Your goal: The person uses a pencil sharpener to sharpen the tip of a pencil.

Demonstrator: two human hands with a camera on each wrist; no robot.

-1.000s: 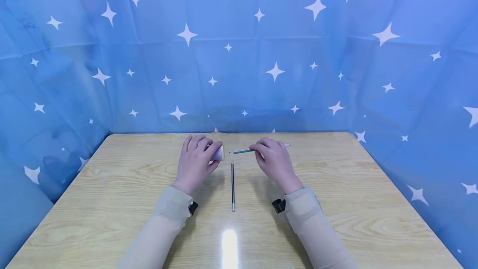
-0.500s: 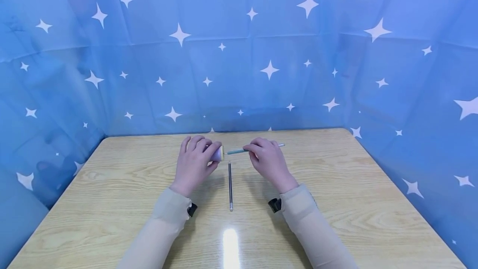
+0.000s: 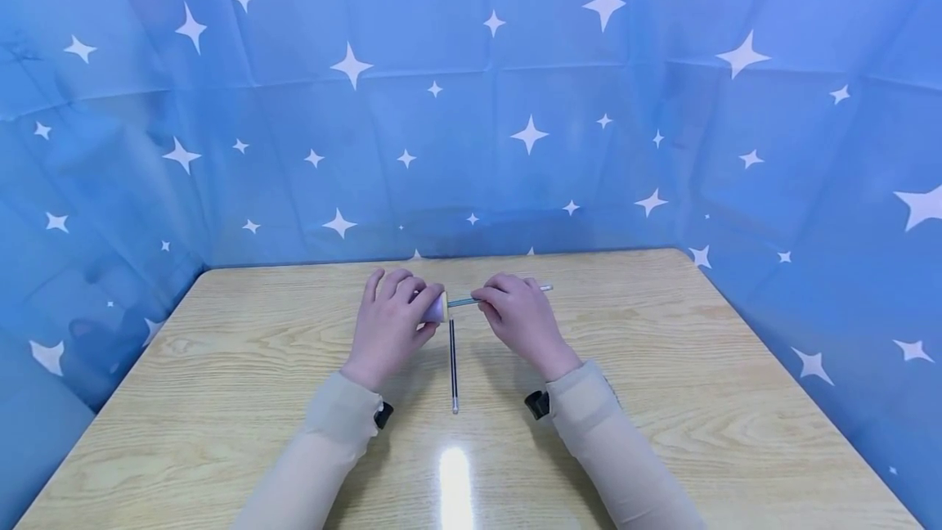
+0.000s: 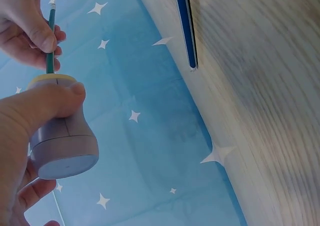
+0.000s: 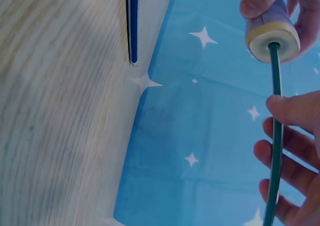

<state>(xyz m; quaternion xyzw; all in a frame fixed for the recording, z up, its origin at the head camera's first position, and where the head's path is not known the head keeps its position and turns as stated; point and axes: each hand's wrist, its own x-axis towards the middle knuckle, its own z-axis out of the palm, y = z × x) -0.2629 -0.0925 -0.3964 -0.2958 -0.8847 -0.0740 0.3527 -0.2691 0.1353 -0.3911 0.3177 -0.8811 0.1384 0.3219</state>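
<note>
Change noted: half a second ago a slim gap stood between the green pencil [image 3: 462, 302] and the lilac sharpener-like cylinder [image 3: 436, 308]; now it is closed. Both hands have come together, cylinder towards 3 o'clock, pencil towards 9. The right wrist view shows the pencil seated in the central hole of a pale end face; its tip is hidden inside, depth not readable.

Meaning for the work: lining-up looks finished, the two pieces now joined. No shavings seen; whether any turning has begun, cannot tell.

Hands: left hand [image 3: 393, 319] has thumb and forefinger curved about the cylinder, other fingers raised and spread towards 12. Right hand [image 3: 518, 311] pinches the pencil along its shaft, thumb against fingers, remaining fingers loosely bent. White-capped pencil end sticks out beyond it, between 2 and 3 o'clock.

Position: cylinder lies on its side in the grip, holed end facing 3, apparently held above the worktop [image 3: 699, 399]. A dark pencil [image 3: 453, 366] rests on the wood between 5 and 6 o'clock of the cylinder, lying 12 to 6, pale-capped end at 6, untouched. Blue starred curtain [image 3: 412, 121] behind, at 12.
</note>
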